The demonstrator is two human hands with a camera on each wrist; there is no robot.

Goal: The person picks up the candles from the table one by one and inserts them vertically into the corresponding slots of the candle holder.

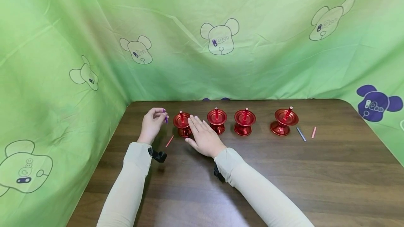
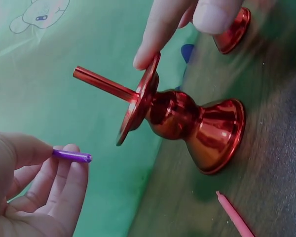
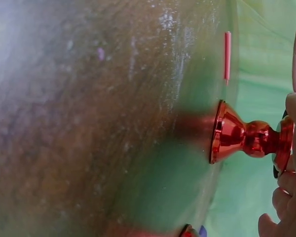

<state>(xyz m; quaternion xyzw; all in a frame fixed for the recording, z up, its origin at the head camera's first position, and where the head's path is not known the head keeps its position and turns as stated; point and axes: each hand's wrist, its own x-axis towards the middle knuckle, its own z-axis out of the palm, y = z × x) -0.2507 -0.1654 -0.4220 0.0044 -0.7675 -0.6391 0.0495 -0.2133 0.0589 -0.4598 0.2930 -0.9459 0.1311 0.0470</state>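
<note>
My left hand pinches a thin purple candle between thumb and fingers, beside the leftmost red candle holder. That holder is shiny metal, with a flared base, a round dish and an upright tube in the middle. In the left wrist view the candle is apart from the tube, pointing toward the holder. My right hand reaches over with its fingers extended, and a fingertip touches the dish's rim. Part of the dish is hidden behind this hand. A red candle lies on the table near the holder's base.
Three more red candle holders stand along the back of the wooden table: one, another and one farther right. A blue candle and a pink candle lie at the right. Green cloth hangs behind.
</note>
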